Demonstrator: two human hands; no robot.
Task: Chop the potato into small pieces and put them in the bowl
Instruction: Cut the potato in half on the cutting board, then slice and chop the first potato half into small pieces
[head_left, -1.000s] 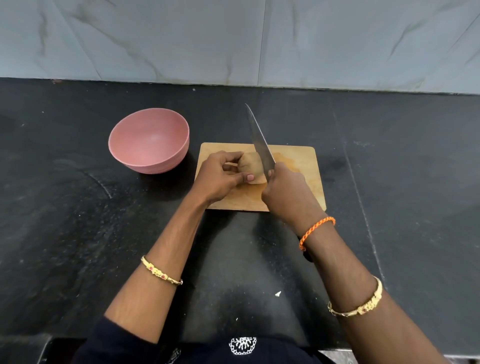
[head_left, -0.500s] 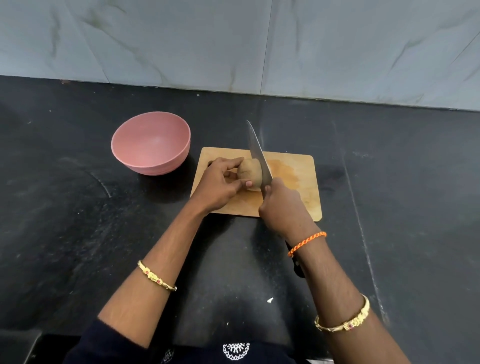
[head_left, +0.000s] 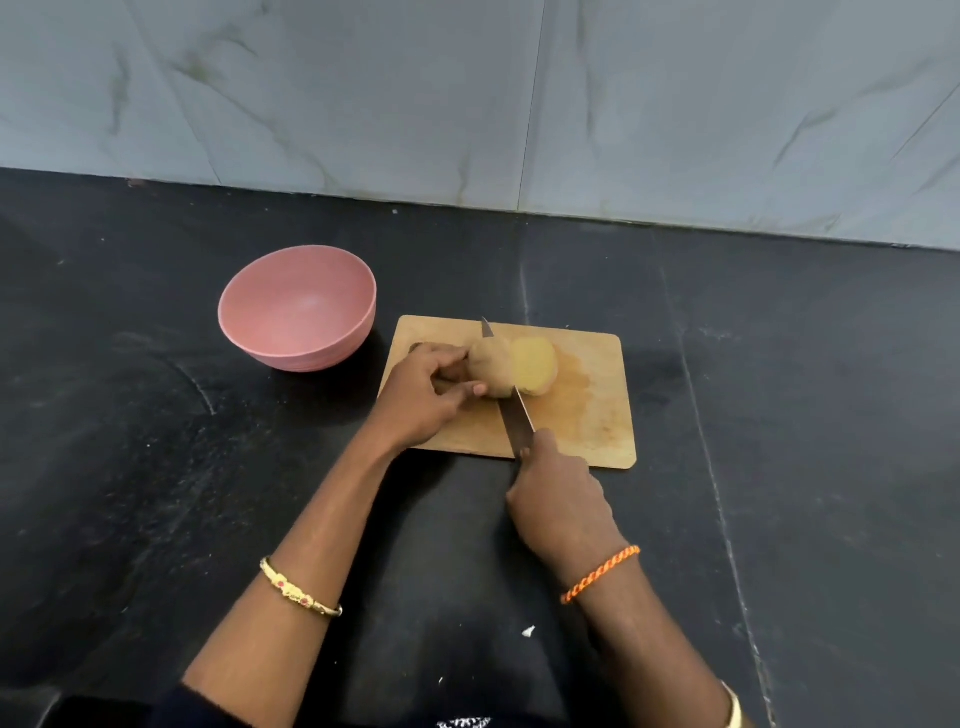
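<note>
A potato lies cut in two on the wooden cutting board (head_left: 597, 415). Its left half (head_left: 491, 366) shows brown skin and is held by my left hand (head_left: 423, 397), fingers curled round it. The right half (head_left: 535, 366) has tipped over and shows its yellow cut face. Between the halves runs the knife (head_left: 514, 410), blade down on the board, tip poking out behind the potato. My right hand (head_left: 563, 506) grips the knife's handle at the board's near edge. The pink bowl (head_left: 298, 306) stands empty to the left of the board.
Everything sits on a black stone counter (head_left: 805, 415) that ends at a grey marbled wall (head_left: 519, 104) behind. A small white scrap (head_left: 528, 631) lies on the counter between my forearms.
The knife came down through the potato and now rests on the board. The potato has split, and its right half has fallen open to the right.
</note>
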